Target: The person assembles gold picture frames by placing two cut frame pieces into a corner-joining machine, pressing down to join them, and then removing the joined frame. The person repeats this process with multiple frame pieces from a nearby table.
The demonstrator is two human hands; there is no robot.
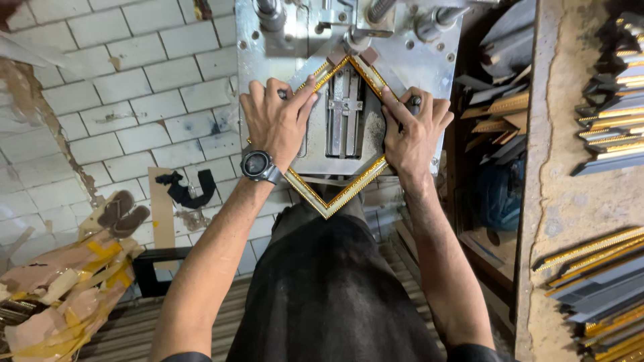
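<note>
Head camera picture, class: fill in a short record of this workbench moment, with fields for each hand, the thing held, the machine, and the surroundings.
left hand: left hand lies flat, pressing the left side of the frame; a wristwatch is on the wrist
right hand: right hand presses the right side
thing held: gold picture frame, set like a diamond, top corner under the clamp
machine: metal frame-joining machine
surroundings: frame mouldings on a shelf at the right; sandals on the tiled floor

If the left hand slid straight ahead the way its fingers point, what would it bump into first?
Probably the gold picture frame: the left hand points up and inward, its fingertips already near the frame's top corner. Just beyond stands the metal machine and its clamp; depth is hard to judge.
</note>
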